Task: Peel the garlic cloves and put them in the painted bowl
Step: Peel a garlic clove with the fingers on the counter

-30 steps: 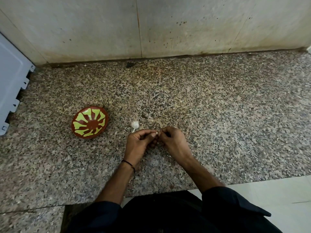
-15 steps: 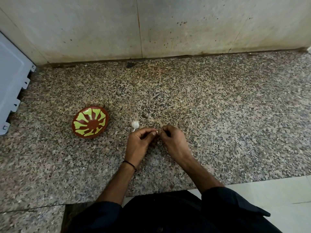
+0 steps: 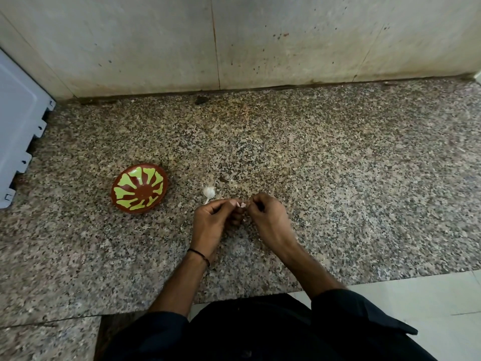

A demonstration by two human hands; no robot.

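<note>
A small pale garlic clove [image 3: 242, 204] is pinched between the fingertips of both hands, low over the speckled granite counter [image 3: 338, 178]. My left hand [image 3: 210, 225] holds it from the left, fingers curled. From the right, my right hand [image 3: 270, 217] pinches it with curled fingers. Most of the clove is hidden by the fingers. A white garlic bulb [image 3: 209, 192] lies on the counter just beyond my left hand. The painted bowl [image 3: 139, 188], brown with yellow-green petals, sits to the left and shows nothing inside.
A stained grey wall [image 3: 234, 40] closes the counter at the back. A white plastic panel [image 3: 18, 131] leans in at the far left edge. The counter's front edge runs just before my dark sleeves, with pale floor tile [image 3: 429, 308] at the lower right.
Both hands stay together over the same spot, with only small finger movements on the clove. The bowl and the bulb have not moved.
</note>
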